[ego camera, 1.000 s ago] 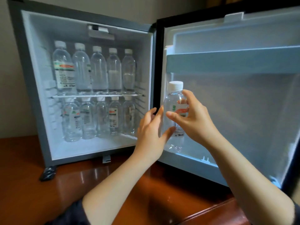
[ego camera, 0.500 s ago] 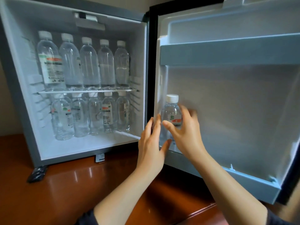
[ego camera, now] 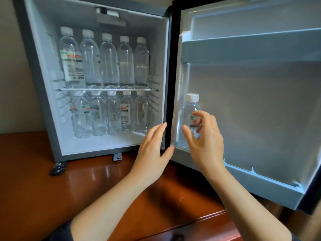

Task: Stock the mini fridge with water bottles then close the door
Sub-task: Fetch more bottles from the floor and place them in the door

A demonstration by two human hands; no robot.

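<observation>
Since the mini fridge [ego camera: 37, 94] already holds two full rows, stocking looks nearly done: an upper row [ego camera: 108, 61] of 5 bottles stands on the wire shelf [ego camera: 104, 89], and a lower row [ego camera: 112, 113] of 5 stands on the floor below, w/ no obvious gap in either. The door [ego camera: 251, 110] is wide open to the right. One door bottle [ego camera: 190, 108] stands upright at the hinge end of the lower door shelf [ego camera: 260, 185], tight in the corner. It's the only bottle visible in the door; the inside of the upper door shelf [ego camera: 251, 47] can't be seen from this angle. No spares show on the wooden top [ego camera: 52, 197], so I can't say how many remain to load. Left to do, at min.: let go of this bottle, poss. add more along the door shelf, then swing the door shut.

The right hand [ego camera: 206, 141] reaches in over the shelf rim, thumb at the bottle's left side, index curled across the label, other fingers behind. They curve round the bottle only loosely; can't tell if they pinch it or sit just off it. The left hand [ego camera: 152, 146] is open & holds nothing: fingers straight, together, palm facing right, raised beside the cabinet's front edge near the hinge. Its thumb tip is by the shelf corner, contact unclear.
</observation>
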